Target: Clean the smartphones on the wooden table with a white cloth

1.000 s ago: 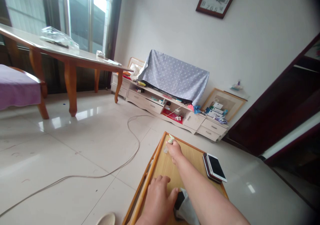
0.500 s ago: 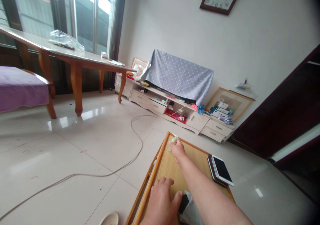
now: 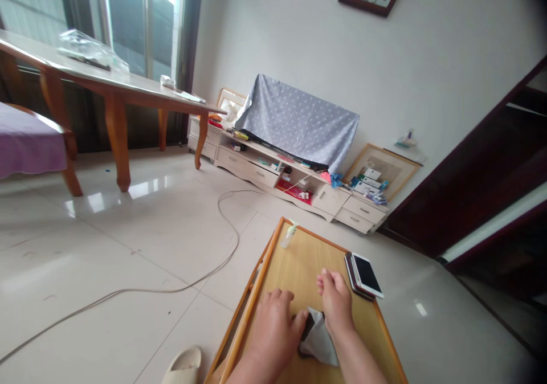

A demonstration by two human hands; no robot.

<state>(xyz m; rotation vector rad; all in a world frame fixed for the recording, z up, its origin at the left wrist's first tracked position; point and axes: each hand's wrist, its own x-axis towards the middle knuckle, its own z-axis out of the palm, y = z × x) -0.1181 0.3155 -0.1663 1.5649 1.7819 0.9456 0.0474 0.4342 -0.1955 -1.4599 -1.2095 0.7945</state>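
Observation:
A small clear bottle with a pale green cap (image 3: 289, 235) stands near the far corner of a wooden tray (image 3: 310, 256) on the floor. My left hand (image 3: 273, 330) rests on the tray, its thumb touching a dark object (image 3: 306, 326) partly wrapped in white tissue (image 3: 318, 341). My right hand (image 3: 335, 298) lies just beyond the tissue, holding nothing visible. Next to that hand, a white-framed smartphone (image 3: 366, 274) sits on a darker device (image 3: 350, 274) at the tray's right edge.
A pale cable (image 3: 226, 233) curves across the tiled floor left of the tray. A beige slipper (image 3: 183, 367) lies by the tray's near corner. Beyond stand a long wooden table (image 3: 111, 82) and a cluttered white cabinet (image 3: 277, 170).
My right hand has let go of the small bottle, which now stands alone on the tray. That hand has drawn back toward the tissue. The whole view has shifted slightly.

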